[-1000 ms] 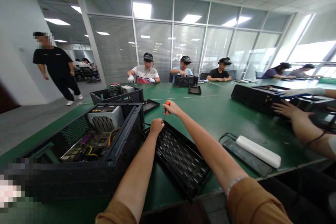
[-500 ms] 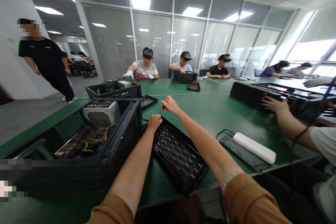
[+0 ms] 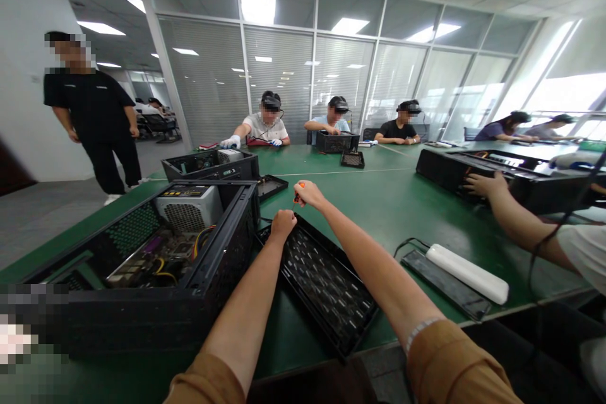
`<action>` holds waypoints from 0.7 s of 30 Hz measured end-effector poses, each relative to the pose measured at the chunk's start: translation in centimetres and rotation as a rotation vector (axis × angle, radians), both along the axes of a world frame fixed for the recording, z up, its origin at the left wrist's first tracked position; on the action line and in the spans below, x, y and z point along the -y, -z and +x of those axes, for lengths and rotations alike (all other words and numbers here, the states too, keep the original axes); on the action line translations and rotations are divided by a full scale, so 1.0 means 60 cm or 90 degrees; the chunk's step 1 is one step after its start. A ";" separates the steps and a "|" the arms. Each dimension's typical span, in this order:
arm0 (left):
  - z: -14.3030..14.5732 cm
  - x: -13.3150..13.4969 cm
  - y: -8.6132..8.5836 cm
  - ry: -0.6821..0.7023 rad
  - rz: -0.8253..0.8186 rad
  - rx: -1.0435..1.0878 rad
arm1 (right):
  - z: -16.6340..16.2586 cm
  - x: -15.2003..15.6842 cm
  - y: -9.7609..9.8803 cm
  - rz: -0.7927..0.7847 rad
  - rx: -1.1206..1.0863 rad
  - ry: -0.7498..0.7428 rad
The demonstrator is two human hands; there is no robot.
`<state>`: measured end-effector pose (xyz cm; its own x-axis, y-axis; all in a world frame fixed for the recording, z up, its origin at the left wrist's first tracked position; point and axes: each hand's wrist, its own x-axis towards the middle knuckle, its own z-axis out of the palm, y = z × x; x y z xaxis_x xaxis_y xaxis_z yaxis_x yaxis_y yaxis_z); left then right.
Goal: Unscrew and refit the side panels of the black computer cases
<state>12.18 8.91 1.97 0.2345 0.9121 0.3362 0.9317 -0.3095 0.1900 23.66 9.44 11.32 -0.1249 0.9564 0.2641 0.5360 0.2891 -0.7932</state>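
My right hand (image 3: 309, 194) is closed around the orange and black handle of a screwdriver (image 3: 298, 189), its thin shaft pointing down toward my left hand. Just below it, my left hand (image 3: 284, 226) is closed at the far end of a black PC front panel (image 3: 331, 287); what its fingers grip is hidden. The panel lies with its inner side up, showing a mesh pattern. To the left of my arms stands an open black computer case (image 3: 142, 309) on its side, with a grey power supply (image 3: 192, 209), a circuit board and coloured wires inside.
Right of my arm, a white bar-shaped object (image 3: 468, 273) lies by a dark flat piece (image 3: 442, 284) on the green table (image 3: 379, 202). Another open case (image 3: 213, 167) stands behind mine. A co-worker's hand (image 3: 487, 184) touches a case (image 3: 454, 173) at right.
My hands stay at the panel's far end, with the right still on the screwdriver. The view shifts slightly. Across the table, a gloved hand moves to the case's power supply.
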 end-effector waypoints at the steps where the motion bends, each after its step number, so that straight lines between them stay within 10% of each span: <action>1: 0.000 0.000 0.000 -0.001 -0.002 0.000 | 0.000 0.001 -0.002 0.012 0.007 0.004; 8: 0.000 0.000 -0.001 -0.012 -0.015 0.008 | 0.001 0.005 -0.010 0.065 0.033 0.018; 21: 0.003 0.004 -0.009 -0.020 -0.030 0.009 | -0.001 -0.012 -0.004 -0.149 -0.185 -0.083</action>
